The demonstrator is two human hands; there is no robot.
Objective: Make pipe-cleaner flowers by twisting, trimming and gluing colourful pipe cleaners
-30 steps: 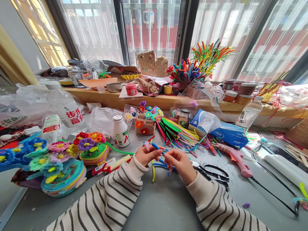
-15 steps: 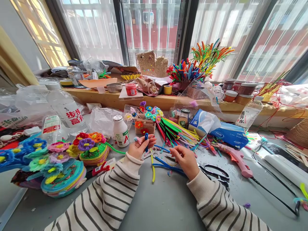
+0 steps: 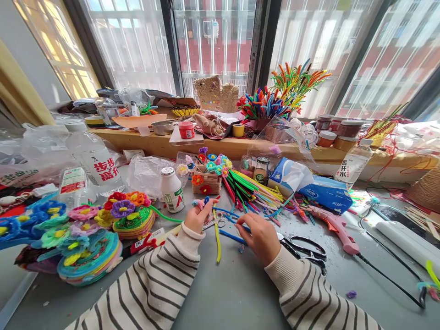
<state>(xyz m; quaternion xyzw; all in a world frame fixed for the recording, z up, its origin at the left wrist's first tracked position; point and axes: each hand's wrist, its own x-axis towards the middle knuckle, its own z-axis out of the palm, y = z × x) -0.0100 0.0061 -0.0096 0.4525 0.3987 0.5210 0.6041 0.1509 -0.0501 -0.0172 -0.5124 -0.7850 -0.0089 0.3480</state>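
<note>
My left hand (image 3: 197, 217) is closed, pinching a dark blue pipe cleaner (image 3: 206, 200) bent into a small loop. A bit of pink fuzz shows at its fingertips. My right hand (image 3: 260, 237) is closed too, its thumb and fingers together on a length of blue pipe cleaner (image 3: 244, 228); the exact grip is partly hidden. Another blue pipe cleaner (image 3: 231, 236) lies on the table beneath the right fingers. Between the hands are a yellow pipe cleaner (image 3: 217, 243) and small silver scissors (image 3: 220, 222). Black-handled scissors (image 3: 309, 246) lie beside my right wrist.
A pink glue gun (image 3: 338, 228) with its cord lies to the right. Fuzzy flowers on layered round bases (image 3: 90, 256) stand at left. Behind the hands are a white bottle (image 3: 172, 190), a flower basket (image 3: 206, 182), a pipe cleaner bundle (image 3: 249, 185) and a blue tissue pack (image 3: 325, 192).
My right hand has moved slightly left and down onto the blue pipe cleaners. My left hand has lowered and turned, and the loop in its fingers has tipped over.
</note>
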